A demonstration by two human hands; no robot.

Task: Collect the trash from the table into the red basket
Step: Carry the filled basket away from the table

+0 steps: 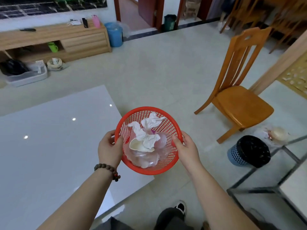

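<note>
Pale glossy floor tiles [157, 72] run to a dark threshold strip before two open doorways with reddish-brown frames, where a dark green bin [170, 22] stands between them and a blue bucket [114, 34] sits at the right end of a low wooden TV cabinet [54, 40] against the far wall. An orange-brown wooden chair [239, 93] stands on the right, and near its front leg is a blue perforated wastebasket [249, 151] lined in black. Ceiling lights glint as small spots on the white table [49, 146] at lower left

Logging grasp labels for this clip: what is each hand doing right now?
Left hand: closed on the red basket rim.
Right hand: closed on the opposite rim.
</note>
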